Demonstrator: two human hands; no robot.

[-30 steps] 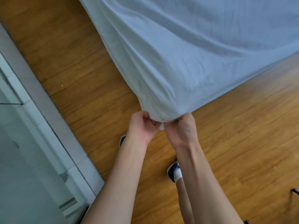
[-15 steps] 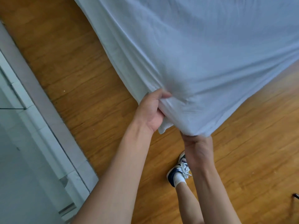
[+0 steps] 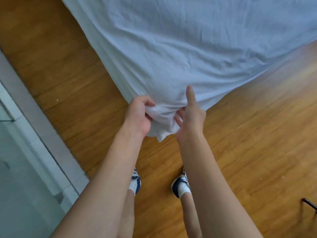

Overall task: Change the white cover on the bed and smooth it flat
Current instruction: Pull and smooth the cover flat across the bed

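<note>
The white cover [image 3: 197, 42] stretches over the bed's near corner and fills the upper part of the view, with creases running toward the corner. A bunch of its cloth hangs down at the corner [image 3: 163, 121]. My left hand [image 3: 139, 115] is closed on that bunch from the left side. My right hand [image 3: 191, 112] is at the right of the bunch, index finger stretched up against the cloth, the other fingers touching the bunch loosely. The mattress underneath is hidden by the cover.
Wooden floor [image 3: 248, 134] surrounds the bed corner. A grey sill and pale tiled strip [image 3: 34, 121] run along the left. My two feet in blue and white shoes [image 3: 180, 184] stand just before the corner. A dark object [image 3: 310, 204] pokes in at the right edge.
My left hand dropped from the cover's side to grip the bunched corner. My right hand came up from under the corner and now rests on it with the index finger out.
</note>
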